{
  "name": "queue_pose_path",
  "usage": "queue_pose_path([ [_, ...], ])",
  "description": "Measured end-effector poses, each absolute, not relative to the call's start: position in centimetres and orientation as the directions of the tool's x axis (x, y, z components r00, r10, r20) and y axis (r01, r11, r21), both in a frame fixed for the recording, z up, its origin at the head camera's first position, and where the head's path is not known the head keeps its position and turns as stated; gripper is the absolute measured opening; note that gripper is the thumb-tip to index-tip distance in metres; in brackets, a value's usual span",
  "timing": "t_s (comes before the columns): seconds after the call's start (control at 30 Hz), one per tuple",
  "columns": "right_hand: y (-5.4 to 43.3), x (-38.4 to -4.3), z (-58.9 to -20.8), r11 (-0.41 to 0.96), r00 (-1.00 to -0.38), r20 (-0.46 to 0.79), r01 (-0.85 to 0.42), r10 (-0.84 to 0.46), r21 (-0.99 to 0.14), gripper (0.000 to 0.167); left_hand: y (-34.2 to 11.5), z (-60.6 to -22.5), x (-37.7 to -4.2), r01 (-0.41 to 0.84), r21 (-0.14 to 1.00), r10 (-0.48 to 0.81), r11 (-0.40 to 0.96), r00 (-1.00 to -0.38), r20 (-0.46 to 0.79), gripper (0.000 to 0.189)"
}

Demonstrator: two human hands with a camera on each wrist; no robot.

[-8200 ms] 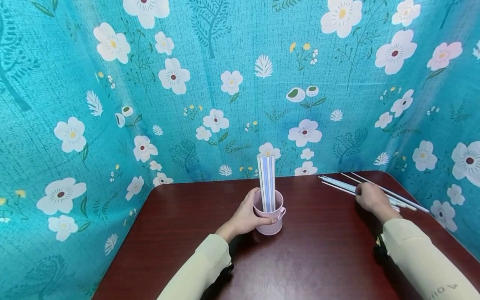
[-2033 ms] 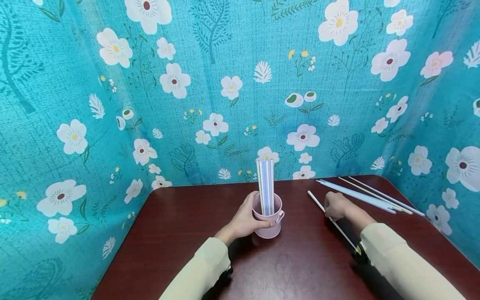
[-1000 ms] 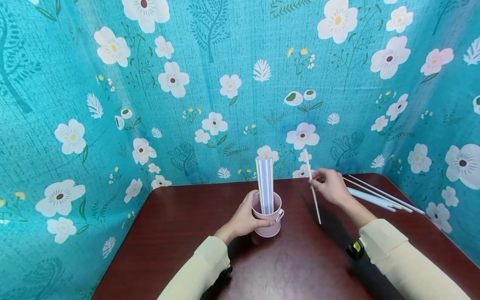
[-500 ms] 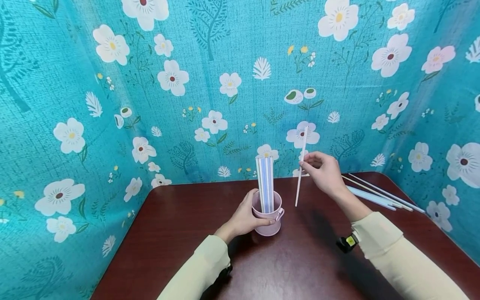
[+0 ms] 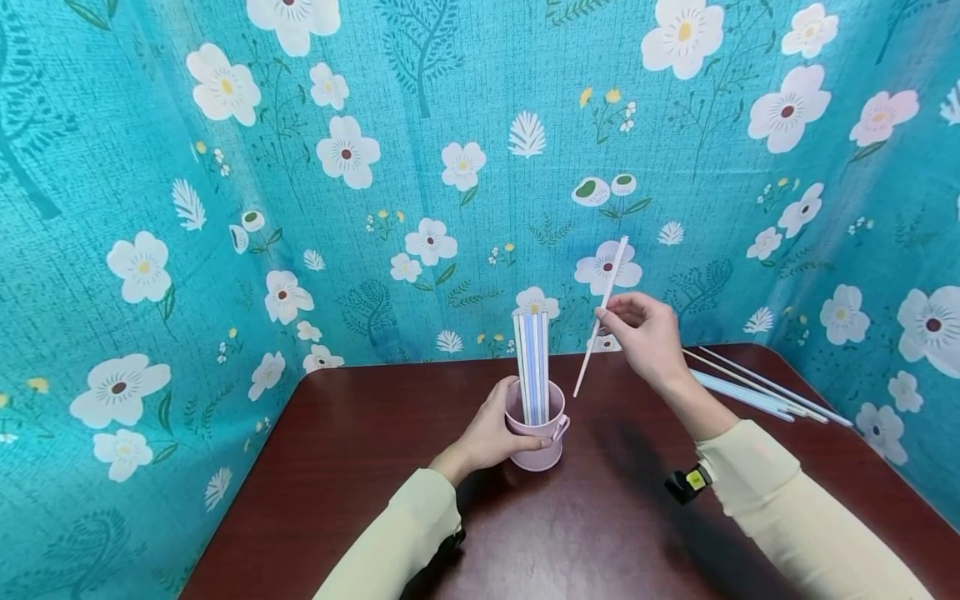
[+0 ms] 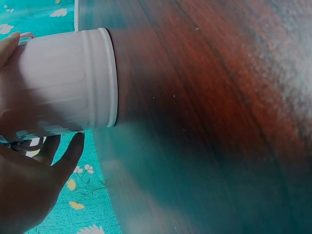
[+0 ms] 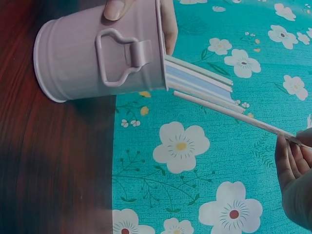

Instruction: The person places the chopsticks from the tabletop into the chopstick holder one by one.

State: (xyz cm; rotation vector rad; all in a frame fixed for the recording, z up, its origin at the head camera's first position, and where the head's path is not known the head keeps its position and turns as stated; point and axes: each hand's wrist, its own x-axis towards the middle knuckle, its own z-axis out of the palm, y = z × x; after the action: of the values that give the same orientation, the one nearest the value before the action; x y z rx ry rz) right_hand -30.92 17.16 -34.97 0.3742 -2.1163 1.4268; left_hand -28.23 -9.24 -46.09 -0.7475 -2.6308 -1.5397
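Observation:
A small pink metal bucket (image 5: pixel 537 459) stands upright on the table, with a bundle of white and blue straws (image 5: pixel 532 367) inside it. My left hand (image 5: pixel 487 435) grips the bucket by its side, thumb across the near wall below the rim. To the right, my right hand (image 5: pixel 647 337) pinches one thin white straw (image 5: pixel 588 354) between thumb and fingers. This straw slants in the air, its lower end just right of the bucket's rim. In the right wrist view, that end lies close beside the straw bundle (image 7: pixel 202 83) at the bucket's mouth; touching or not I cannot tell.
Several loose straws (image 5: pixel 750 398), pale blue, white and cream, lie at the table's far right corner, partly behind my right forearm. The dark red-brown table (image 5: pixel 375 433) is bordered by a turquoise flowered cloth (image 5: pixel 465 275). A looped side handle (image 7: pixel 102 56) sticks out from the bucket.
My right hand picked up a white straw from the right, raised it upright and moved it left toward the bucket, its top now tilting right. My left hand stays on the bucket.

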Motion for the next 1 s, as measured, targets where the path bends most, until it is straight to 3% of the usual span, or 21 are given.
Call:
queue_pose_path([
  [0.5,16.0,-31.1,-35.4,0.292,-0.824,0.565,-0.529,0.047,-0.797,0.023,-9.2,-46.3,-28.4,0.407,0.821,0.397,0.401,-0.885,0.245,0.097],
  [1.0,15.1,-31.7,-37.5,0.431,-0.831,0.553,-0.519,-0.053,-0.738,0.013,-9.2,-46.3,-28.4,0.404,0.819,0.397,0.408,-0.886,0.239,0.098],
])
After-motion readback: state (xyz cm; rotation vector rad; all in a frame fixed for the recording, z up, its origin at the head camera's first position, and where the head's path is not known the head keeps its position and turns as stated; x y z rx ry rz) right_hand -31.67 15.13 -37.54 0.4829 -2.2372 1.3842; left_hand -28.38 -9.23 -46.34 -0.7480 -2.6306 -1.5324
